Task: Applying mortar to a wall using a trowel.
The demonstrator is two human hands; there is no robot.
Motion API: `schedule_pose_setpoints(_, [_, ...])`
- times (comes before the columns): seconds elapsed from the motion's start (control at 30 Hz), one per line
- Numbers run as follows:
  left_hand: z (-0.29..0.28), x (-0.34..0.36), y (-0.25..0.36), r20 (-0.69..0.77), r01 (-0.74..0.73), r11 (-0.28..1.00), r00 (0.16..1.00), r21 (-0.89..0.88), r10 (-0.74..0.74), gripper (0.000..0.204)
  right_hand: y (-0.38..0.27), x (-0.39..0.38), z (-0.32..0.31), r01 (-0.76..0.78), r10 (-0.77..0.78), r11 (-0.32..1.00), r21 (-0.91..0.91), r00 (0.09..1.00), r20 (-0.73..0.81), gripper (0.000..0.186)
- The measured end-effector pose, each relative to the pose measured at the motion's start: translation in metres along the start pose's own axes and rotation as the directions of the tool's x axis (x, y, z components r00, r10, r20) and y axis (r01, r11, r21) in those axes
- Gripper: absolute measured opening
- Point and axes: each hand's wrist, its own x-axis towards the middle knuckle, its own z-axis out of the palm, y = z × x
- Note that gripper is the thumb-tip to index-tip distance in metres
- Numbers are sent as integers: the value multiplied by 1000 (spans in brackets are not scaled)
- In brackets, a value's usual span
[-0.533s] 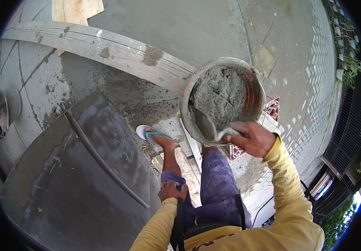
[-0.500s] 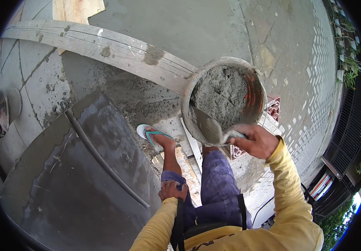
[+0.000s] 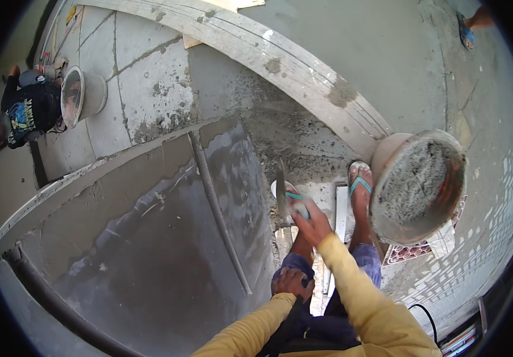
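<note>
My right hand (image 3: pixel 314 227) grips the handle of a trowel (image 3: pixel 281 187); its blade is seen nearly edge-on, pointing away from me above my left sandal. Whether mortar lies on the blade I cannot tell. My left hand (image 3: pixel 293 283) rests on my left knee with its fingers apart, holding nothing. To the right, beside my right foot, a bucket (image 3: pixel 384 205) tilts toward me, holding wet grey mortar (image 3: pixel 420 178). At the left spreads a smooth, dark grey plastered surface (image 3: pixel 155 250), crossed by a thin raised rod (image 3: pixel 220 217).
A long wooden plank (image 3: pixel 304 77) arcs from the top left to the bucket. Red hollow bricks (image 3: pixel 408 253) lie beneath the bucket. Another person (image 3: pixel 33 110) crouches at far left by a second bucket (image 3: pixel 94 95). Someone's sandalled foot (image 3: pixel 467 33) shows at top right.
My right hand has carried the trowel from the mortar bucket leftward, over my left foot. The view has swung left, bringing in the other person and second bucket. My left hand stays on my knee.
</note>
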Motion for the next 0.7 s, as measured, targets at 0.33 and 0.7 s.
schedule_pose_setpoints(0.33, [14,-8,-32,-113,-93,977,991,-191,72,40,93,215,100,85,-99,983,-164,992,-81,28])
schedule_pose_setpoints(0.7, [20,-7,-43,-133,-123,973,986,-197,98,38,110,261,113,129,-155,965,-229,983,-101,27])
